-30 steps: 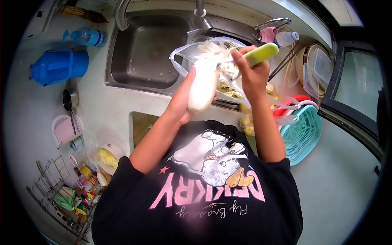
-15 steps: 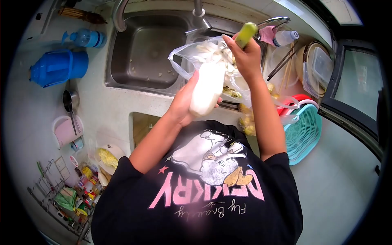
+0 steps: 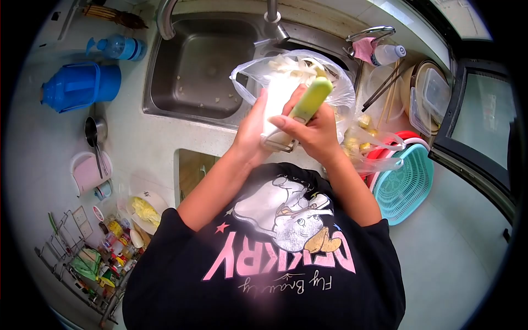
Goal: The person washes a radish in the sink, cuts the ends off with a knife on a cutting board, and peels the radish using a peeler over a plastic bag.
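Note:
My left hand (image 3: pixel 251 131) is wrapped around a peeled white radish (image 3: pixel 276 104), holding it over the front edge of the sink. My right hand (image 3: pixel 320 131) grips a peeler with a light green handle (image 3: pixel 313 99). The peeler's head lies against the near end of the radish, close to my body. Just beyond both hands, a clear plastic bag (image 3: pixel 342 88) hangs open over the right side of the sink, with white peelings (image 3: pixel 294 67) inside it. Part of the radish is hidden behind my right hand and the peeler.
The steel sink (image 3: pixel 181 102) has small scraps on its bottom, and a faucet (image 3: pixel 272 16) stands behind. A blue jug (image 3: pixel 82 88) and a pump bottle (image 3: pixel 122 48) are at left. A turquoise basket (image 3: pixel 404 184) and bagged yellowish pieces (image 3: pixel 363 140) are at right, below an open window frame (image 3: pixel 473 148).
My right hand has brought the peeler from the far end of the radish toward my body, down to its near end. My left hand still holds the radish.

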Available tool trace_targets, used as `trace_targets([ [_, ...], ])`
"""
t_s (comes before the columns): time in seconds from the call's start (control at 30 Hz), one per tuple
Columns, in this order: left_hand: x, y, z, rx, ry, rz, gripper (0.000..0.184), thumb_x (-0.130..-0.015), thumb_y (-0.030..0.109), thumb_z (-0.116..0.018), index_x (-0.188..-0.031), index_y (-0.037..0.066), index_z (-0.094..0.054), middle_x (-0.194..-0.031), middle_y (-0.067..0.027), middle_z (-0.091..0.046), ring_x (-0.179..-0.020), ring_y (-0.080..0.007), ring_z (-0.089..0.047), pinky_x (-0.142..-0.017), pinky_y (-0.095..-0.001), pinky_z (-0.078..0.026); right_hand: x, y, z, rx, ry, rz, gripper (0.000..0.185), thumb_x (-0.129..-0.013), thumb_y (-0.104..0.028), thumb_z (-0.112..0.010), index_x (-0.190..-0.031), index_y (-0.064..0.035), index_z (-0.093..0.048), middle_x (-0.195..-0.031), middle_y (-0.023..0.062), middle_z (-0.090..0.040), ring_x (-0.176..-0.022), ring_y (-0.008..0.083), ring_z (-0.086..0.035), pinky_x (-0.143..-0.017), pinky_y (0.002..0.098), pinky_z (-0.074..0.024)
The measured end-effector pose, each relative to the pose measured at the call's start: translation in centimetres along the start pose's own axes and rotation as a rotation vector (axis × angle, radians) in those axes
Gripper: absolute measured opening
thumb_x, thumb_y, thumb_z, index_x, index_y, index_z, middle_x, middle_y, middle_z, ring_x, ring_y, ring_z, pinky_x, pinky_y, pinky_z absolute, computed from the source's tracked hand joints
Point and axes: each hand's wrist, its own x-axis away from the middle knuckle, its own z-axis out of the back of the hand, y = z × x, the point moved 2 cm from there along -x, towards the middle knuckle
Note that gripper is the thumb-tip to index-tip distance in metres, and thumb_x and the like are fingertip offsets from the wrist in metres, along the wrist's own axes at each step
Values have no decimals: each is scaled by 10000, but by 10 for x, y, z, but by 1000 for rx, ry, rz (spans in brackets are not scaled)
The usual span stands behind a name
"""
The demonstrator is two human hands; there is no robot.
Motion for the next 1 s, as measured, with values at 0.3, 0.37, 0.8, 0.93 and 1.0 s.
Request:
trace_targets([
  [0.3, 6, -3, 11, -58, -155, 35, 597, -1051, 515, -306, -1409, 61, -450, -1131, -178, -651, -884, -269, -693, -758, -374, -592, -51, 35, 46, -37, 319, -93, 228, -866, -225, -758, -814, -34, -644, -707, 0, -614, -636, 97, -531, -579, 258, -425],
  [0.37, 5, -7, 18, -41, -170, 27, 610, -1044, 527, -317, -1401, 52, -455, -1132, -186, -648, -898, -270, -690, -751, -376, -597, -66, 57, 65, 633, 321, 265, 243, -835, -198, -777, -785, -15, -626, -633, 54, -553, -624, 184, -502, -572, 321, -421],
  [0.8, 1, 1, 10, -71, -106, -33, 580, -1051, 505, -324, -1402, 61, -446, -1223, -113, -626, -1000, -240, -668, -842, -391, -576, -9, -6, 19, -72, 169, -22, 182, -879, -155, -761, -849, -35, -627, -771, -23, -576, -682, 49, -533, -596, 207, -413],
  [0.93, -3, -2, 6, 41, -90, -36, 559, -1059, 486, -311, -1402, 64, -447, -1238, -120, -621, -1020, -243, -661, -888, -415, -555, -3, 2, 9, -129, 144, -136, 176, -865, -134, -773, -866, -42, -623, -796, -10, -605, -708, 51, -564, -611, 206, -441],
  [1.0, -6, -3, 3, 70, -49, -57, 557, -1060, 483, -313, -1395, 60, -452, -1230, -125, -624, -1010, -242, -663, -882, -416, -556, -5, -3, 10, -134, 141, -192, 202, -892, -179, -741, -845, -50, -594, -820, -10, -540, -686, 63, -453, -614, 197, -345],
])
